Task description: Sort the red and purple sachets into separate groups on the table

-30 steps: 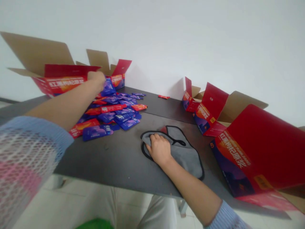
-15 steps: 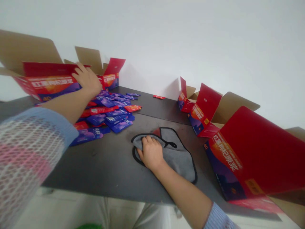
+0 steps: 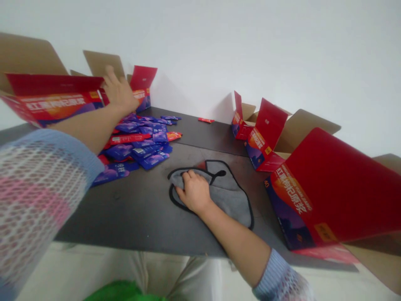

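My left hand [image 3: 120, 93] is raised over the back left of the table, beside the right end of a large red and purple box [image 3: 58, 106] and in front of a second open box [image 3: 142, 97]. Its fingers point upward, somewhat spread and slightly blurred, and nothing shows in them. My right hand [image 3: 196, 192] is pressed down on a grey cloth [image 3: 230, 200] with black edging, fingers curled into a folded part of it. Just below the left hand is a pile of purple and red sachets [image 3: 140, 144] on the dark table [image 3: 138, 217].
Three open boxes line the right side: a small one [image 3: 241, 123], a middle one [image 3: 261, 146] and a large one [image 3: 294, 200] with its red flap leaning out. One red sachet [image 3: 206, 120] lies near the white wall [image 3: 200, 50]. The table's front edge is close to my legs.
My left hand has shifted right, off the large box's edge toward the second box's raised flap. My right hand stays on the cloth. The whole view has shifted slightly.
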